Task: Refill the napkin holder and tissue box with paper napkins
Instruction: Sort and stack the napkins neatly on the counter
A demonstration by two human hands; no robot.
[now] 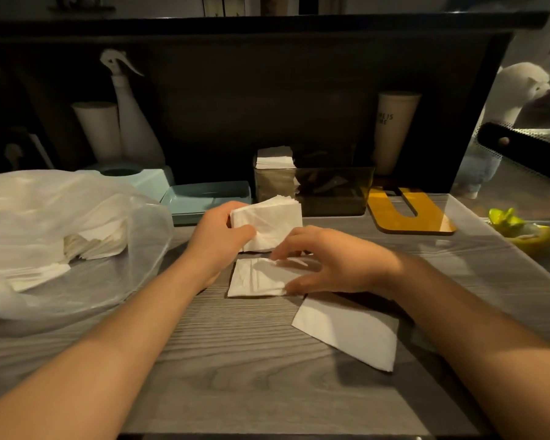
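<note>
Left hand: the left hand (218, 231) gripped a stack of napkins (267, 225), fingers and thumb curled round its left edge, lifted just above the surface (235, 376).
Right hand: the right hand (327, 260) lay over a flat napkin (254, 277), fingers bent, fingertips pinching its upper edge and the thumb pressing its lower right corner.
Flat napkin: white, creased, lying on the surface directly below the held stack.
Loose napkin: a further white napkin (350, 335) lay skewed on the surface, nearer the person, partly under the right forearm.
Napkin holder: a dark translucent napkin holder (331, 192) stood at the back of the surface, just behind the held stack; a block of white napkins (275, 158) stood up from its left end.
Tissue box: a pale blue tissue box (146, 181) with an oval opening stood at the back left; a teal tray-like piece (204, 198) lay just beside it on the right.
Supply bag: a clear plastic bag (45, 217) on the left held more napkin stacks (92, 241).
Back wall items: a white spray bottle (134, 115), a white roll (97, 128) and a tall pale cup (394, 128) with lettering too small to read.
Right side: a yellow board (410, 214) with a slot lay flat beside the holder; a green-yellow object (521, 230), not identifiable, lay further right.
</note>
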